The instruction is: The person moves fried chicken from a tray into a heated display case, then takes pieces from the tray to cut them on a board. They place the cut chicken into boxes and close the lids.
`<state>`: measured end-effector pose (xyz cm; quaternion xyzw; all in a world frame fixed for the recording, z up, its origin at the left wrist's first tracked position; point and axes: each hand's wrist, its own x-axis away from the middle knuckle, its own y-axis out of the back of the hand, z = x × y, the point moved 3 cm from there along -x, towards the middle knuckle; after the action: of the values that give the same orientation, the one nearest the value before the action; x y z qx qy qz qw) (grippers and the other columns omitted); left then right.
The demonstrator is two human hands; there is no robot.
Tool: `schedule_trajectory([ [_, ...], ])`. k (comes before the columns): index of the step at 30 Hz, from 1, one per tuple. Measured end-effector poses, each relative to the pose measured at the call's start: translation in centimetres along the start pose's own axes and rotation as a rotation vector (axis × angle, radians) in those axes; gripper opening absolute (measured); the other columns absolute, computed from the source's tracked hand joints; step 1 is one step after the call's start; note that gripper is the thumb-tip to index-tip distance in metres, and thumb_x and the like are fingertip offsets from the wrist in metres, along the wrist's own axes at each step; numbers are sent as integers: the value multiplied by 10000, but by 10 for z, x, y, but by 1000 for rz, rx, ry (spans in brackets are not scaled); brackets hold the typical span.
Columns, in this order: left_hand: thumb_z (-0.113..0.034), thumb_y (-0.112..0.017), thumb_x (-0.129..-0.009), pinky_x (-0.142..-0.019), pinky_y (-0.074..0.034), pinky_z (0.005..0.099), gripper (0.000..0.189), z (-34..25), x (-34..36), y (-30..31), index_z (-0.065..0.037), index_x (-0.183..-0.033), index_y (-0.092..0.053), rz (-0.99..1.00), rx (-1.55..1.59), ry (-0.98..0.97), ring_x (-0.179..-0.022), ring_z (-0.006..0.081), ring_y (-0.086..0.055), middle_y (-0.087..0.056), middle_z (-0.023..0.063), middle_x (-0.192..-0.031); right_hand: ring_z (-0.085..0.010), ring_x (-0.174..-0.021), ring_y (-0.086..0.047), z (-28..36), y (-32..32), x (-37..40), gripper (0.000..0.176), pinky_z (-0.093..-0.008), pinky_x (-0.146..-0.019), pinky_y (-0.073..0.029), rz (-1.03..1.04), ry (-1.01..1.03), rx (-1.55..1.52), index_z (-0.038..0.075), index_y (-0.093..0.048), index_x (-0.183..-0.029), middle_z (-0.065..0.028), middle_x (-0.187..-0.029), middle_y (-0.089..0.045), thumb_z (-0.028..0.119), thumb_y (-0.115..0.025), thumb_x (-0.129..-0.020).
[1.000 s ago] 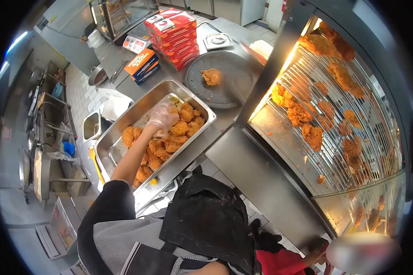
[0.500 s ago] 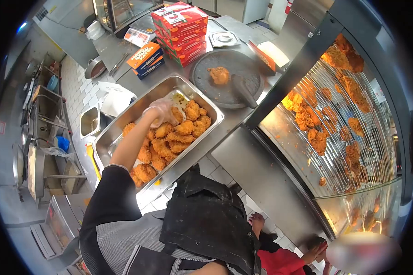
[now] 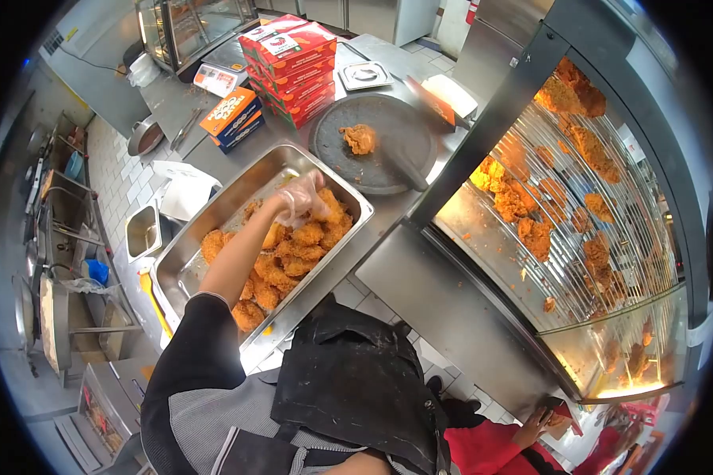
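My left hand, in a clear plastic glove, reaches into a deep steel tray. Its fingers are closed around a breaded fried piece at the tray's right side. More golden fried pieces lie heaped below and beside the hand. My right hand is out of view; only some bare skin shows at the bottom edge. Right of the tray, a dark round stone mortar holds one fried piece, with a dark pestle resting in it.
Stacked red boxes and orange-blue boxes stand behind the tray. A small steel pan and yellow-handled tool are at left. A glass warmer with fried food rises at right. A person in red is at the bottom.
My left hand has moved right within the tray, onto the pieces there. The view has shifted slightly. The person in red now holds a box.
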<state>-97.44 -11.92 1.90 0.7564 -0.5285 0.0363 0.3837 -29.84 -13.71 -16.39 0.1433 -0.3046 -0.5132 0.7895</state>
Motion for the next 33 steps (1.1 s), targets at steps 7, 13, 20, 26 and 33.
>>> schedule_trajectory([
  [7,-396,-867,-623,-928,-486,397,883,-17,13,-17,56,-1284,-496,-173,-296,6,-1091,337,-606,-593,260,-1222,-269,-634,-633,-10,-2,35,229,-393,-591,-538,143,31,121,27,-664,-877,-130,-767,-667,254,-652,-851],
  [13,-269,-850,-660,-924,-489,389,789,-40,70,-5,-6,-1308,-482,-84,52,58,-1033,244,-627,-655,181,-1105,-276,-649,-642,-26,-6,38,245,-395,-603,-542,261,92,227,35,-668,-871,-127,-772,-673,278,-660,-841],
  [20,-467,-816,-735,-1087,-344,491,862,8,92,4,-53,-1404,-461,162,825,108,-1276,287,-475,-545,189,-1351,-285,-666,-652,-34,-8,54,264,-396,-617,-548,390,134,347,45,-672,-864,-125,-778,-680,307,-670,-830],
  [26,-524,-725,-796,-1110,-332,410,709,12,48,-17,-124,-1361,-574,372,15,56,-1303,305,-466,-534,157,-1406,-292,-681,-661,-35,-10,34,281,-398,-629,-552,424,201,448,54,-676,-857,-122,-782,-685,332,-679,-820],
  [33,-230,-796,-762,-673,-485,279,607,-31,123,-15,-85,-1284,-523,4,308,15,-710,146,-581,-618,-7,-786,-300,-699,-671,19,-47,-89,300,-399,-643,-558,419,435,549,63,-680,-850,-120,-788,-692,360,-689,-808],
])
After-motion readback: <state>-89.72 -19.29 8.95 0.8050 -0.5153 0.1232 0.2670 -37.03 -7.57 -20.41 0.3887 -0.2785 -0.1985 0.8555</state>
